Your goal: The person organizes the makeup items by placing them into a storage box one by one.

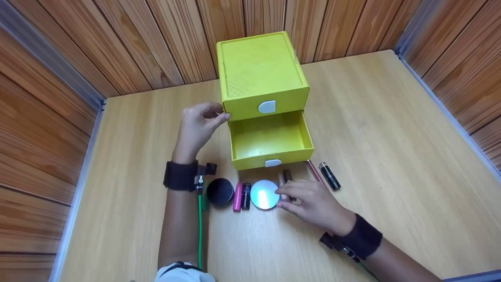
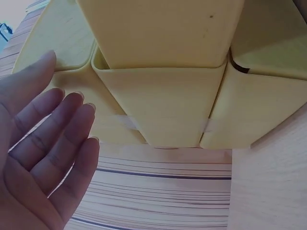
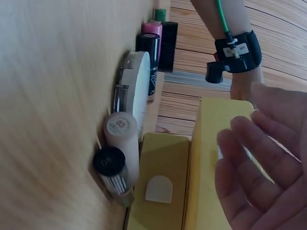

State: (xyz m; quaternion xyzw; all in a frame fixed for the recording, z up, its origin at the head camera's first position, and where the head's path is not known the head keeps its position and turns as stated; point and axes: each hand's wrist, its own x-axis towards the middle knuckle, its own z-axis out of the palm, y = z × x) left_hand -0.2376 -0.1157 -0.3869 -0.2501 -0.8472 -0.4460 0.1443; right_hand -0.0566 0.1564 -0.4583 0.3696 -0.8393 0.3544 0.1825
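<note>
A yellow two-drawer unit (image 1: 258, 64) stands near the back wall, its lower drawer (image 1: 250, 162) pulled out with a bare floor inside. My left hand (image 1: 201, 125) is at the unit's left front corner, fingertips close to the upper drawer's edge; the left wrist view shows its fingers (image 2: 74, 122) relaxed and apart. Over the row of cosmetics hovers my right hand (image 1: 313, 201), loosely bent and holding nothing. Its fingertips overlap the right edge of a round, shiny compact (image 1: 263, 195). Partly behind that hand are a beige bottle (image 3: 122, 143) and a dark-capped tube (image 3: 110, 165).
Left of the compact lie a black tube (image 1: 245, 196), a pink tube (image 1: 237, 197) and a round black container (image 1: 220, 192). Right of the drawer are a thin reddish tube (image 1: 315, 171) and a black tube with silvery bands (image 1: 330, 176). Wood-panelled walls (image 1: 176, 39) enclose the table.
</note>
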